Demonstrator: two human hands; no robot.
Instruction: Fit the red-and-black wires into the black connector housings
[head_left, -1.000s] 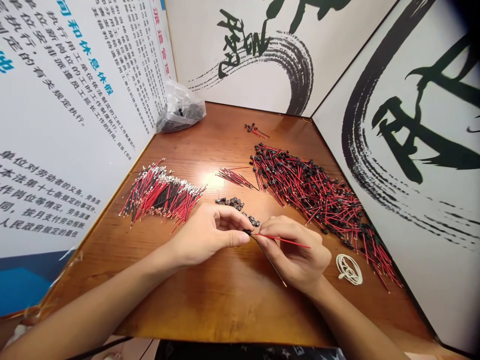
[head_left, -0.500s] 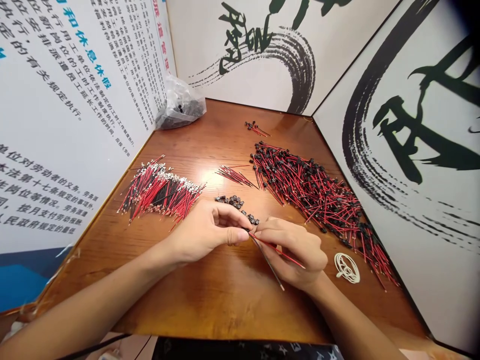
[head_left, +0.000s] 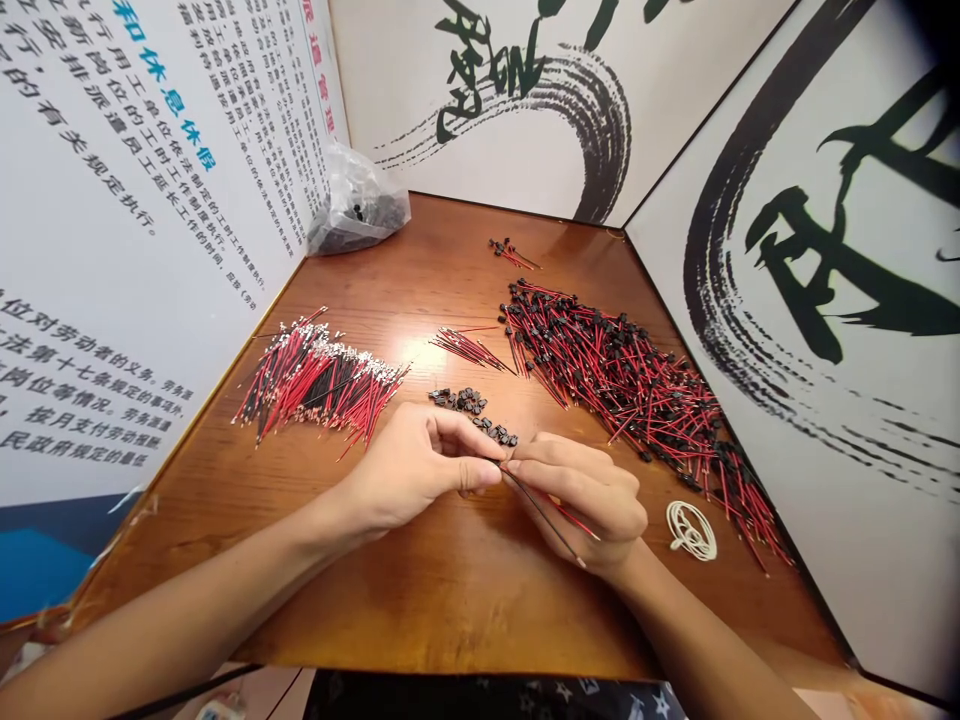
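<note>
My left hand (head_left: pixel 420 465) is closed in a pinch over the middle of the table. Between its thumb and forefinger sits a small dark piece, which looks like a black connector housing and is mostly hidden by the fingertips. My right hand (head_left: pixel 589 495) meets it there, its fingers closed on a black wire (head_left: pixel 541 507) and a red wire (head_left: pixel 576 520) that run from the pinch toward the lower right. Just behind the fingertips, loose black connector housings (head_left: pixel 461 401) lie in a small cluster.
Loose red and black wires (head_left: pixel 315 385) with pale ends lie at left. Joined wires with black connectors (head_left: pixel 615 370) form a large pile at right. A few wires (head_left: pixel 471 347) lie between. A clear bag (head_left: pixel 360 205) stands at back left, a white coiled cord (head_left: pixel 691 531) at right. Panels (head_left: pixel 487 150) enclose the table.
The black wire's free end has swung a little to the right, and less of the red wire shows below my right hand. Both hands keep their pinch in nearly the same place.
</note>
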